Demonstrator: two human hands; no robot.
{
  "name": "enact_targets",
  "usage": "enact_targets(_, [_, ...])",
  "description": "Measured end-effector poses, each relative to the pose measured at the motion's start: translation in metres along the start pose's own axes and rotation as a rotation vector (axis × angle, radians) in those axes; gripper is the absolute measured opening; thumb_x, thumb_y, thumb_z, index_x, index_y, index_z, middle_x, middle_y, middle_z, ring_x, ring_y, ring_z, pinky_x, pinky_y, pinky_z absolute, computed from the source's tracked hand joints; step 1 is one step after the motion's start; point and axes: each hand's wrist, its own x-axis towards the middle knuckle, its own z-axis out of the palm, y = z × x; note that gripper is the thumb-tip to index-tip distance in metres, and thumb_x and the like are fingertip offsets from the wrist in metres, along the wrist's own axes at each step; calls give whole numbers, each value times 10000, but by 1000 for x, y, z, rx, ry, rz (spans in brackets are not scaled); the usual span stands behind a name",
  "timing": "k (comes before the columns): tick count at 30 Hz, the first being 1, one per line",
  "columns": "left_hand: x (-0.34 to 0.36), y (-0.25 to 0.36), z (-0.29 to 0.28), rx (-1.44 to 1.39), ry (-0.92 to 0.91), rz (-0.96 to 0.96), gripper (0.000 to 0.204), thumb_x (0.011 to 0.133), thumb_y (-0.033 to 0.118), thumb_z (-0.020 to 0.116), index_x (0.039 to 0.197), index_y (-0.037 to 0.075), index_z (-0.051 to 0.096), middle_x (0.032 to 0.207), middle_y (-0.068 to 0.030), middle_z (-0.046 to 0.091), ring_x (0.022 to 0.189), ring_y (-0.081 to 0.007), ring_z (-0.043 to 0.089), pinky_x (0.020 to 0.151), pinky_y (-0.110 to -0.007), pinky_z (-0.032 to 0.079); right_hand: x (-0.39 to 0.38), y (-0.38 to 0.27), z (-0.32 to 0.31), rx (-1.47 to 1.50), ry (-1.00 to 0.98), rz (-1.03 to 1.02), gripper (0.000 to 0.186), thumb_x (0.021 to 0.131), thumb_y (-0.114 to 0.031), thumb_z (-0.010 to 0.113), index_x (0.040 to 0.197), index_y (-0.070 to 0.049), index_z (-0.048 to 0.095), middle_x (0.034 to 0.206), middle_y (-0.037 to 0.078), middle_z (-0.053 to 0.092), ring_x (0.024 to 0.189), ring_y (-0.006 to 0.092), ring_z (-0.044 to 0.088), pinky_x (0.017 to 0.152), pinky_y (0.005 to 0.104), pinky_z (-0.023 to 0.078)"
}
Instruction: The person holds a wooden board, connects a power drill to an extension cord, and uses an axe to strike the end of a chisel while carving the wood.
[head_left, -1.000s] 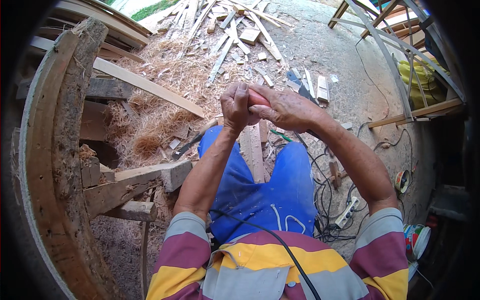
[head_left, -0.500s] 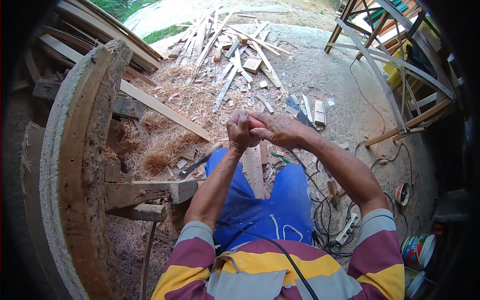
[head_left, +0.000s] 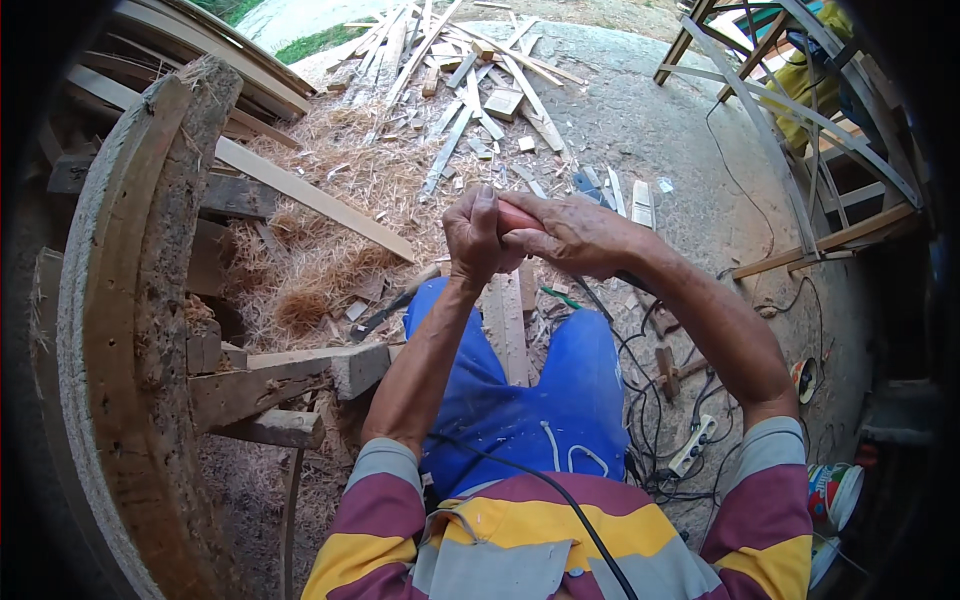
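Just beyond the knees of the blue trousers [head_left: 520, 430], a rounded red piece [head_left: 518, 220] sits between both hands; much of it is covered, so its full shape cannot be told. The left hand [head_left: 470, 235] is clamped on its left end, the thumb uppermost. The right hand [head_left: 580, 235] is closed on its right side. A long wooden strip [head_left: 508, 318] lies between the knees of the trousers. Left of the trousers is a thick, rough timber [head_left: 120, 340]; to their right, near the thigh, lies a white power strip [head_left: 692, 445]. Well ahead of the trousers, wood offcuts [head_left: 503, 103] lie heaped on the ground, with curly shavings [head_left: 300, 310] ahead and to the left.
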Motion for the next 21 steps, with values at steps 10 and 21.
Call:
enact_targets(10, [38, 27, 13, -27, -106, -38, 623, 1033, 312, 358, 674, -38, 728, 616, -107, 691, 493, -137, 587, 563, -288, 527, -11, -12, -37, 20, 128, -74, 642, 989, -491, 516, 1499, -117, 406, 1317, 218, 614, 1178, 405, 608, 1012, 469, 468])
enact_targets(21, [37, 24, 11, -35, -131, -109, 623, 1025, 313, 358, 668, -42, 725, 613, -115, 690, 509, -152, 607, 577, -292, 537, -3, -8, -30, 34, 97, 0, 657, 979, -527, 528, 1507, -153, 413, 1372, 195, 595, 1234, 400, 584, 1052, 470, 447])
